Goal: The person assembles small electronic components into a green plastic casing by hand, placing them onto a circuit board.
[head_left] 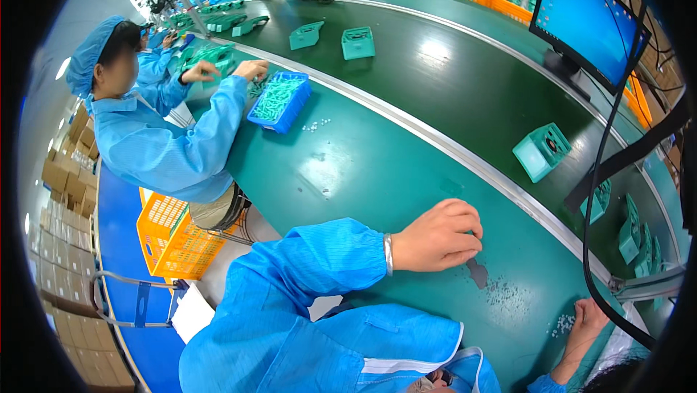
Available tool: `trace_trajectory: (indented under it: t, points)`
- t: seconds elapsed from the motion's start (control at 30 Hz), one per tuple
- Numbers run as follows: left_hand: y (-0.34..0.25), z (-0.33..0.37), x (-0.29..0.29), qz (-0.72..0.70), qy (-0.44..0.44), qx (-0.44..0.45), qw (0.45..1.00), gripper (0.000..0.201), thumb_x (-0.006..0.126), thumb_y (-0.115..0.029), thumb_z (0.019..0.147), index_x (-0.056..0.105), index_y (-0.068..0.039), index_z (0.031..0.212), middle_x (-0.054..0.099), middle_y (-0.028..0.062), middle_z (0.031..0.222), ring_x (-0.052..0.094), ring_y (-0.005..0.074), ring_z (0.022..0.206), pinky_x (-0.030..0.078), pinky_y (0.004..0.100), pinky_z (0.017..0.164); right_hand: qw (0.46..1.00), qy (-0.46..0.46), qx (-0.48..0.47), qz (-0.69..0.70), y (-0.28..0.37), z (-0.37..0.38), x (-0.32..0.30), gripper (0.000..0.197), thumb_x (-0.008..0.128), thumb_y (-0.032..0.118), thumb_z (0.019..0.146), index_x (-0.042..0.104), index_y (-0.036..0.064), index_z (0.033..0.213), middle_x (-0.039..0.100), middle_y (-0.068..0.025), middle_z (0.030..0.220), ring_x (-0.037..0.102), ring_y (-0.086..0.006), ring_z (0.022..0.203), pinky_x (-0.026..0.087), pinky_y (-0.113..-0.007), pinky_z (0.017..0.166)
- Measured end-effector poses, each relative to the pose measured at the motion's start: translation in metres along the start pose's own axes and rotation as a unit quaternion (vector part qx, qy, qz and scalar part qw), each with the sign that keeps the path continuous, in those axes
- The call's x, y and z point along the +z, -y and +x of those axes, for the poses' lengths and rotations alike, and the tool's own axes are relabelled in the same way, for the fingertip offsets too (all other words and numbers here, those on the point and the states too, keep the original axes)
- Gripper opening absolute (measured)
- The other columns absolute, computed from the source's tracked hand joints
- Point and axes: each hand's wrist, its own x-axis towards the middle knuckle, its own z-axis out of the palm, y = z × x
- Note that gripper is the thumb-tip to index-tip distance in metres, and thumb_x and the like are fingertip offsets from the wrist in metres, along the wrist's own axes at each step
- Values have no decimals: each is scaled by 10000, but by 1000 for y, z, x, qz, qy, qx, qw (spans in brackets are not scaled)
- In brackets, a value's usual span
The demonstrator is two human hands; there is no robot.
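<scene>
My left hand [439, 237], a silver band at its wrist, is held over the green work table with its fingers curled together. Whatever lies between those fingers is hidden from this side. Just by its fingertips, a dark flat piece [477, 275] rests on the table. Many tiny pale bits [508, 302] are scattered beside that piece. Farther right, my right hand [589, 322] is low at the table with bent fingers, close to a small cluster of white bits [563, 325]. Its fingertips are closed, and I cannot make out anything in them.
A conveyor belt [435, 77] beyond a metal rail carries several green plastic housings [541, 152]. At left, a co-worker in blue [167, 139] reaches near a blue bin [279, 101] of green parts. A monitor [588, 23] and black cables [599, 197] stand at right; an orange crate [178, 237] sits below.
</scene>
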Motion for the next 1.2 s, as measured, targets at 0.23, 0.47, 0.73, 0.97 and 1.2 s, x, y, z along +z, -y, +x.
trace_trajectory:
  t: [0.23, 0.47, 0.73, 0.97, 1.2]
  points:
    - [20, 15, -28, 77, -21, -10, 997, 155, 752, -161, 872, 706, -111, 1011, 645, 55, 1064, 591, 307, 1130, 460, 477, 990, 999, 39, 7, -11, -14, 0, 13, 105, 695, 47, 759, 613, 44, 825, 550, -109, 877, 554, -342, 1007, 392, -471, 997]
    - [148, 77, -111, 369, -108, -186, 904, 351, 719, -298, 863, 697, -113, 1161, 665, 104, 1162, 592, 332, 1113, 476, 480, 924, 979, -21, -176, -98, 21, 16, -46, 51, 676, 23, 889, 649, 45, 851, 592, -113, 820, 589, -254, 799, 471, -328, 752]
    - [265, 94, -176, 503, -83, -431, 745, 424, 715, -422, 907, 676, -99, 1178, 633, 101, 1231, 659, 308, 1120, 562, 458, 875, 999, -17, 30, 26, 6, -2, -34, 58, 674, -22, 814, 661, 24, 781, 616, -184, 816, 585, -352, 777, 485, -406, 751]
    - [294, 94, -179, 512, -43, -481, 710, 365, 695, -419, 930, 727, -115, 1131, 678, 112, 1187, 716, 321, 1047, 578, 450, 843, 998, -2, 68, 9, 51, -16, -49, 54, 735, 8, 843, 685, 19, 825, 683, -162, 884, 653, -342, 871, 530, -431, 819]
    - [272, 88, -201, 475, -37, -464, 747, 287, 612, -254, 899, 746, -132, 1121, 725, 128, 1179, 714, 327, 1071, 579, 458, 856, 975, -8, -16, 222, 92, 5, -44, 84, 716, -20, 860, 675, 53, 874, 672, -114, 902, 634, -302, 877, 529, -400, 807]
